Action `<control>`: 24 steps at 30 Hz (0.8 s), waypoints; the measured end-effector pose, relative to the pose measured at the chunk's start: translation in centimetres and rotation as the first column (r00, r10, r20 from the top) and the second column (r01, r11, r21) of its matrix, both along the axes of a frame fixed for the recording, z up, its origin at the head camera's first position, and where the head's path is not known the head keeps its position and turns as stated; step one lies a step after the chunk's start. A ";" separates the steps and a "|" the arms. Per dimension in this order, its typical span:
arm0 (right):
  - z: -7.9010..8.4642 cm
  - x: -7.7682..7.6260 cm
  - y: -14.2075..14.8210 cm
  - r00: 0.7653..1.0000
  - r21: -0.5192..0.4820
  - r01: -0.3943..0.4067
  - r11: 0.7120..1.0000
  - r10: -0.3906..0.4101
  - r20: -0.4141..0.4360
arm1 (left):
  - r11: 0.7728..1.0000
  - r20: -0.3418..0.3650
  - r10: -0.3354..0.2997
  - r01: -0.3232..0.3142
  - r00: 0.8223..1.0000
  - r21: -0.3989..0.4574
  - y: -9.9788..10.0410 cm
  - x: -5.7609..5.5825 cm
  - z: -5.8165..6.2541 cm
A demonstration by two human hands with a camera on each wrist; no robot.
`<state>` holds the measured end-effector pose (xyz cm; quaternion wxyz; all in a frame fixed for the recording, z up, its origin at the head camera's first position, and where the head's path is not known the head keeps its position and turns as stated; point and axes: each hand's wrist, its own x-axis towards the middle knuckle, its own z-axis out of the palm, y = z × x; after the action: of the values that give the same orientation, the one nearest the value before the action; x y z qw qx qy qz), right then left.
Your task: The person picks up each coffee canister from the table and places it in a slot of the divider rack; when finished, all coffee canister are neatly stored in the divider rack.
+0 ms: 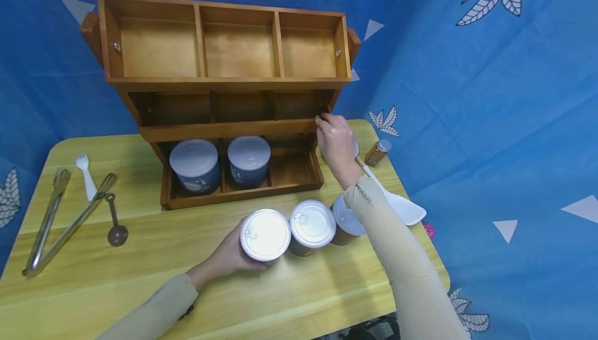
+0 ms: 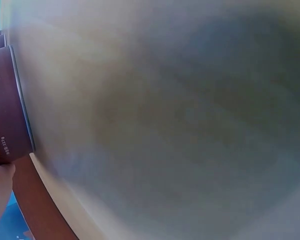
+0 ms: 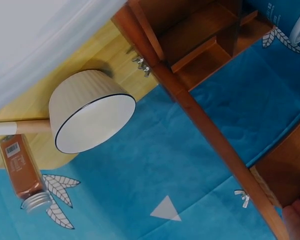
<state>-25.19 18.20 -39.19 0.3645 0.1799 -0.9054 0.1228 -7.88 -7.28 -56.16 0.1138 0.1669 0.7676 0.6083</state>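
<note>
My left hand grips the side of a can with a pale pull-ring lid, standing on the table. The can's dark maroon side shows in the left wrist view. Beside it are a second can and a third can, partly behind my right sleeve. My right hand holds the right end of the middle tier of a three-tier wooden rack, its fingers curled at the edge. In the bottom tier sit two blue cans, one left and one centre.
Tongs, a white fork and a brown measuring spoon lie on the table's left. At right are a spice jar, a white spatula and a white saucepan. Blue patterned cloth hangs behind.
</note>
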 end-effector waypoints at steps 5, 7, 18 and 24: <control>-0.1 0.0 0.1 1.000 0.008 -0.002 1.000 0.002 0.011 | 0.999 -0.011 0.041 -0.041 0.999 -0.001 0.1 0.3 0.3; -0.1 0.0 0.1 1.000 0.013 -0.002 1.000 0.002 0.016 | 0.998 -0.009 0.067 -0.067 0.998 0.002 -0.1 0.3 0.5; 0.0 0.0 0.3 1.000 0.011 0.004 1.000 -0.004 -0.003 | 0.977 -0.035 0.209 -0.207 0.977 0.045 -0.4 -3.1 3.7; 0.0 0.1 0.1 1.000 0.014 0.001 1.000 -0.001 -0.001 | 0.975 -0.088 0.196 -0.185 0.977 0.121 1.2 -5.3 5.2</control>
<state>-25.10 18.29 -39.17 0.3639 0.1821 -0.9061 0.1160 -13.17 -6.11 -50.92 0.0070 0.1287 0.7493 0.6496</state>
